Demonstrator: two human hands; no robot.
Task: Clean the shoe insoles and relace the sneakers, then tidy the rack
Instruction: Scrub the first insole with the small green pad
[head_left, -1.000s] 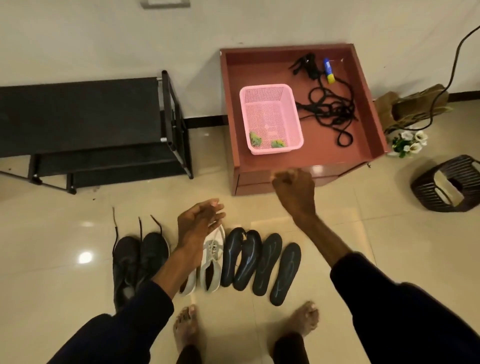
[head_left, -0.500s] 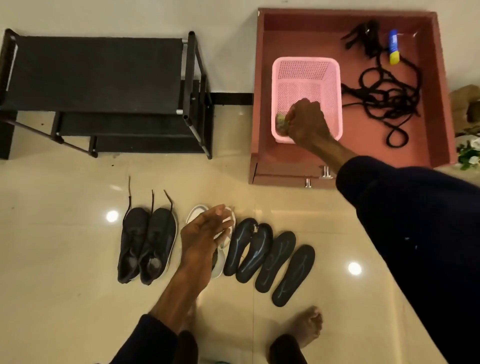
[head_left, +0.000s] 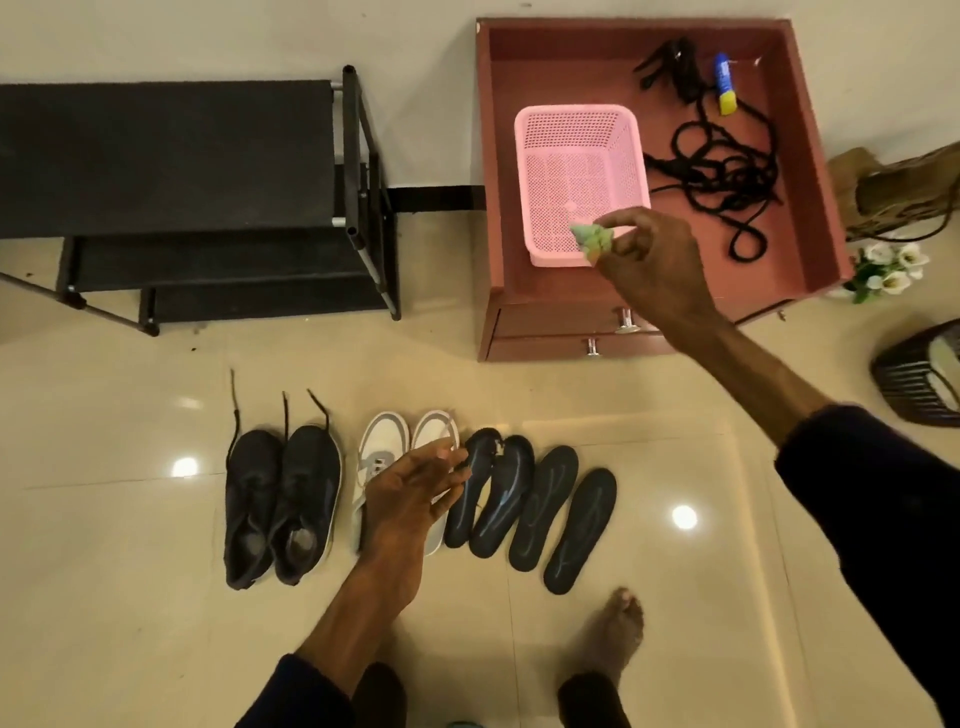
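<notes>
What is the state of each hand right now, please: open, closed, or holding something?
Left hand: open, fingers relaxed, holding nothing, in front of the white sneakers.
Right hand: pinching a small green cloth by the pink basket.

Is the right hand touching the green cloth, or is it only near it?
Touching. The head view shows the right hand pinching the green cloth in its fingertips.
</notes>
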